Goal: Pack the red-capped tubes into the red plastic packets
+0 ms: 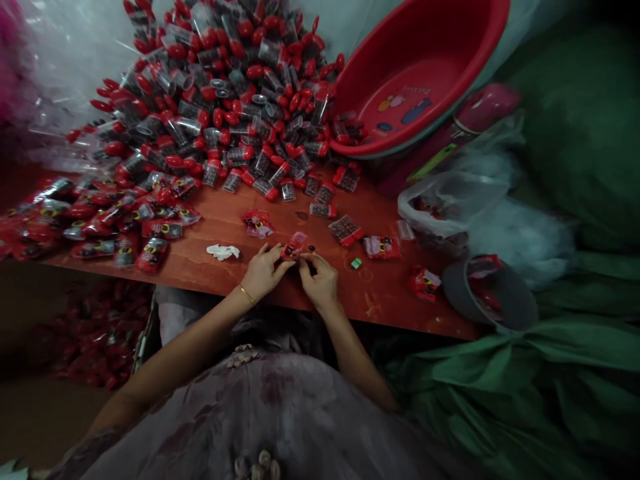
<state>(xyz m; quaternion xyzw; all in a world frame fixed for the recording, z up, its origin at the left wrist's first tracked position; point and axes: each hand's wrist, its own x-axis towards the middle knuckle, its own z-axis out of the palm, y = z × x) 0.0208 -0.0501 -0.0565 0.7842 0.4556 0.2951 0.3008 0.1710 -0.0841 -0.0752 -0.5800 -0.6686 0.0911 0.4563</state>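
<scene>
Centrally, at the near edge of the table [225, 215], both hands work on one small red printed packet [294, 245]. The left hand [265, 270], with a gold-coloured bracelet [247, 293] at the wrist, grips the packet between thumb and fingers. The right hand [320, 281] has its fingers curled and its fingertips at the packet's lower right end; whether they grip it cannot be told.

A small dark piece [312, 248] lies just beside the packet, above the right hand. A crumpled white scrap [223, 252] lies to the left of the left hand. Beyond that hand lie loose red packets [258, 224]. To the right of the right hand, locate a small green item [355, 263], a cluster of clear red-ended tubes [345, 231] and a flat red packet with a pale print [381, 247].

At the far side, a large heap of clear tubes with red caps [220, 100] covers the table. Filled red packets [100, 217] are piled at the left. A red basin [413, 70] stands tilted at the far right, with some tubes at its lower rim. A grey container [456, 293] at the right edge holds red material.
</scene>
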